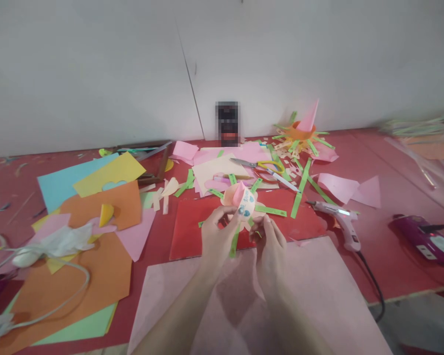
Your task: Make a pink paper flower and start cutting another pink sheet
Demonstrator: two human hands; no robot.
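My left hand (219, 230) grips a paper craft (247, 203) by its pale band, thumb and forefinger closed on the band's side. The band carries blue writing and heart shapes. A pink paper cone (238, 193) rises inside it, and cream petals with green paper strips (271, 211) spread outward around it. At the craft's lower right edge my right hand (269, 237) has its fingers pinched together; what is between them is hidden. Beneath both lies a red board (187, 227), with a large pink sheet (163, 301) nearer to me.
Scissors with yellow handles (270, 165) and a white pen (284, 180) lie behind the craft. To the right are a glue gun (342, 222) with its cord and a purple power strip (429, 239). Coloured sheets (96, 266) and a white cable fill the left. A similar craft (301, 130) stands behind.
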